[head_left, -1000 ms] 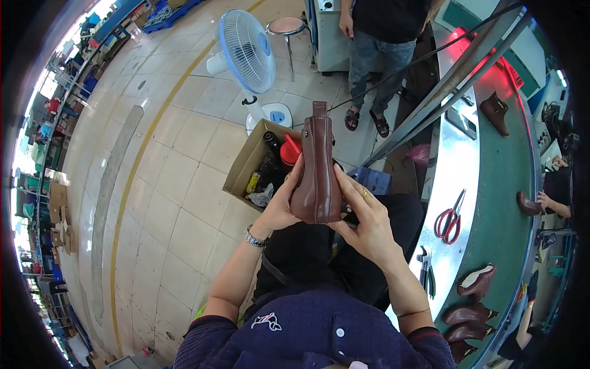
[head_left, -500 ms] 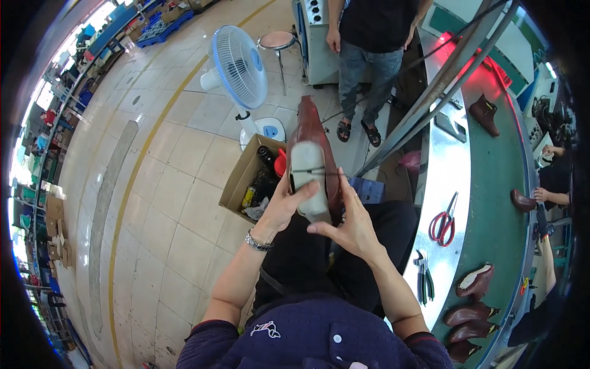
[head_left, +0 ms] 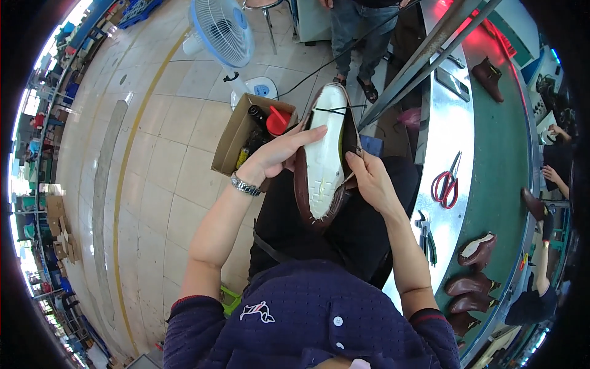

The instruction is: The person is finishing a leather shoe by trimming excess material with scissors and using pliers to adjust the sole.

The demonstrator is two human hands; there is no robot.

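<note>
Above my lap I hold a brown leather shoe upper (head_left: 301, 194), bottom side up, with a white insole (head_left: 326, 144) facing me and a thin black tie across its far end. My left hand (head_left: 278, 150), with a metal-band watch at the wrist, wraps the shoe's left side. Its thumb lies across the white insole. On the other side, my right hand (head_left: 373, 183) pinches the loose leather edge between thumb and fingers. A dark gap shows there between leather and insole.
At my right, a metal ledge holds red-handled scissors (head_left: 445, 184), pincers (head_left: 429, 238) and a phone (head_left: 452, 83). Several brown shoe uppers (head_left: 472, 284) lie on the green belt (head_left: 491, 166) beside it. Ahead are a cardboard box (head_left: 227, 150), a fan (head_left: 221, 34), slanted metal bars and a standing person.
The shoe has turned over and round, so its full white insole now faces up. My right hand has moved onto the leather edge. The whole view has shifted nearer my lap.
</note>
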